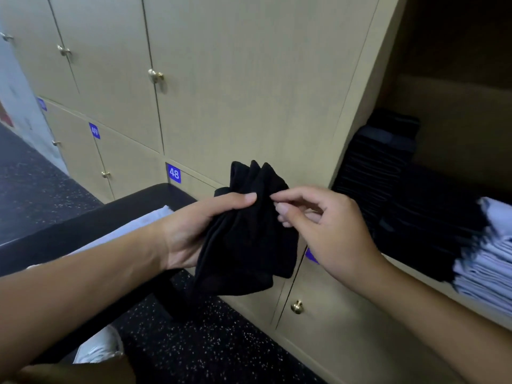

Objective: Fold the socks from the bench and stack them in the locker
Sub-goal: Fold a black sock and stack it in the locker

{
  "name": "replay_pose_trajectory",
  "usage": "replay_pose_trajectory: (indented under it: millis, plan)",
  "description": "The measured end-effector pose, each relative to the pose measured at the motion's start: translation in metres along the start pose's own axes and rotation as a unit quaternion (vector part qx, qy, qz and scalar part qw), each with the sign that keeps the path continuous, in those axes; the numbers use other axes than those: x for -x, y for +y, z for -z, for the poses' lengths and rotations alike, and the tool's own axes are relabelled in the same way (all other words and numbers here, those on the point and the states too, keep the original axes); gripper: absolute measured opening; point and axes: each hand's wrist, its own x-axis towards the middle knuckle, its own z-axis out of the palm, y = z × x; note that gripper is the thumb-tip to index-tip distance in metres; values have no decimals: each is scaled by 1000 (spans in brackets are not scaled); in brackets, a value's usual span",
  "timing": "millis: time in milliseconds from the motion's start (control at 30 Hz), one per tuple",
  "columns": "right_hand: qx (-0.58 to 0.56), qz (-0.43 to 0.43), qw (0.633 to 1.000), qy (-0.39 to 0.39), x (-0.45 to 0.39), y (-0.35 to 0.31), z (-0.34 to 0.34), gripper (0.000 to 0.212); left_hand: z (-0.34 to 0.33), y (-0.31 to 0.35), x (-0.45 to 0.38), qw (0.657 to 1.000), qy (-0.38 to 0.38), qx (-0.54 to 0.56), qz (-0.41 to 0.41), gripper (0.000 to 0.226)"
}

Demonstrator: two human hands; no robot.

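Black socks (243,231) hang bunched at frame centre, before the closed locker doors. Your left hand (194,231) grips them, thumb pressed over the fabric; your right hand (327,228) pinches their edge at three o'clock. Folded black socks (388,184) sit stacked in the open locker (457,112) at two o'clock, the bench (91,225) at nine.

I get soft, even indoor light on the locker doors (221,79) above the hands — no glare. The open locker (443,120) right of the right hand (332,231) sits in deep shadow; its light stack (487,259) smears with blur — edges bow.
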Motion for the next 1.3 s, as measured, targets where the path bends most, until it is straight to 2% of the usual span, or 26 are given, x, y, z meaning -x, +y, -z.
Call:
replay_pose_trajectory:
  millis: [100, 167, 300, 367, 467, 600, 867, 1167, 1300]
  plan:
    - [54, 5, 996, 70, 1, 2, 18, 31, -13, -4, -5, 999, -37, -1, 38, 33]
    - [83, -5, 995, 55, 2, 4, 30, 41, -22, -7, -9, 998, -48, -8, 49, 32]
    - [71, -23, 997, -5, 10, 0, 48, 29, -31, -8, -15, 996, -63, -38, 56, 36]
    - [67, -22, 998, -1, 15, 0, 52, 24, -32, -9, -19, 995, -60, -60, 47, 44]
    - [59, -33, 998, 4, 17, 2, 55, 17, -24, -16, -32, 993, -3, -120, 4, 66]
    - [28, -43, 999, 15, 18, 0, 61, 6, -8, -24, -49, 992, -19, -123, 5, 64]
    - [-12, 0, 1000, 18, 19, -4, 61, 5, 0, -29, -67, 990, -44, -137, 13, 64]
    - [22, -28, 999, -8, 16, 5, 68, 8, -16, -31, -68, 986, -49, -160, 8, 58]
    - [5, -41, 999, -32, 16, 7, 71, 19, -13, -33, -73, 985, -50, -166, 11, 60]
